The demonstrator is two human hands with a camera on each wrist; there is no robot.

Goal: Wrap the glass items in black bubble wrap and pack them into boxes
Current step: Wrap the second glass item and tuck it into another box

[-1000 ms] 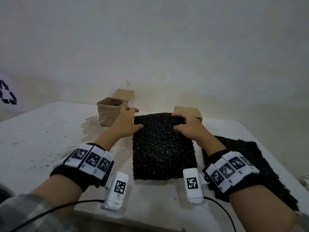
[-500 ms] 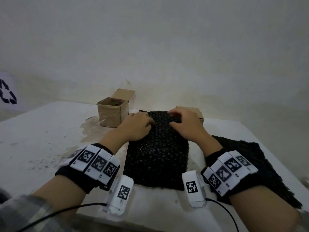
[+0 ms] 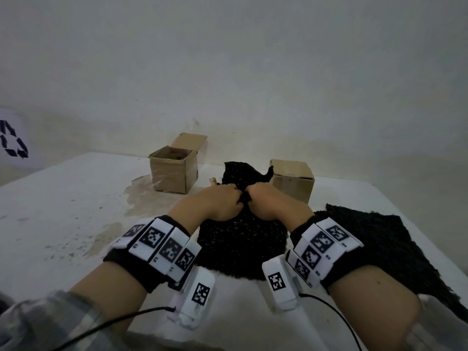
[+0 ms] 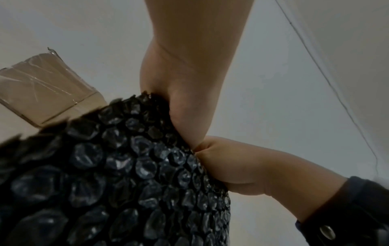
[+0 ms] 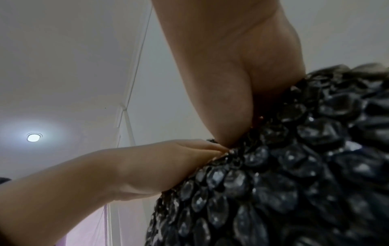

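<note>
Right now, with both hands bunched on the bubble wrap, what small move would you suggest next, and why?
Probably fold the raised far flap toward you, over the bundle. Both the left hand and right hand grip the gathered black bubble wrap at its top, yet that flap stands loose behind them. Whether glass sits inside cannot be seen.

Glass item: fully covered by the black bubble wrap (image 3: 240, 239); shape cannot be told. Fingers of left hand (image 3: 217, 202) and right hand (image 3: 269, 202) are buried in the gathered wrap, tips hidden in all views. Open box (image 3: 174, 171), beyond and left of the fingers: contents too dark to identify. Spare wrap sheet (image 3: 385, 244), right of the fingers: near corner cut by the frame edge.
</note>
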